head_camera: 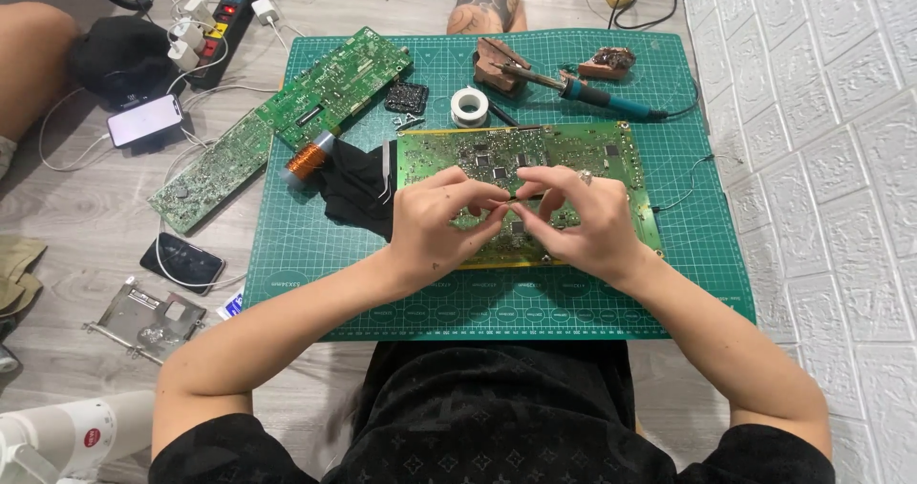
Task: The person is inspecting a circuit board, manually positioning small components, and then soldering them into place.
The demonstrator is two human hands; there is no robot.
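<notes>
Your left hand point(441, 224) and right hand point(580, 218) meet over the green circuit board point(573, 159) at the cutting mat's point(315, 274) centre, fingertips pinching a thin dark tool point(521, 198) between them. The soldering iron point(597, 97) lies at one o'clock, the solder tape roll point(469, 106) at twelve.

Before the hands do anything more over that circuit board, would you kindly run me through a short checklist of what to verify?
1. Circuit board lies flat on the green cutting mat: ok.
2. Left hand and right hand both over the board, fingertips meeting on a thin dark part: ok.
3. What that part is, and how firm the grip on it is: cannot tell, too small.
4. Soldering iron rests at the mat's far edge, apart from both hands: ok.
5. Tweezers lie beside the board on black cloth, near the left hand: ok.
6. Whether the iron is hot: cannot tell.
</notes>
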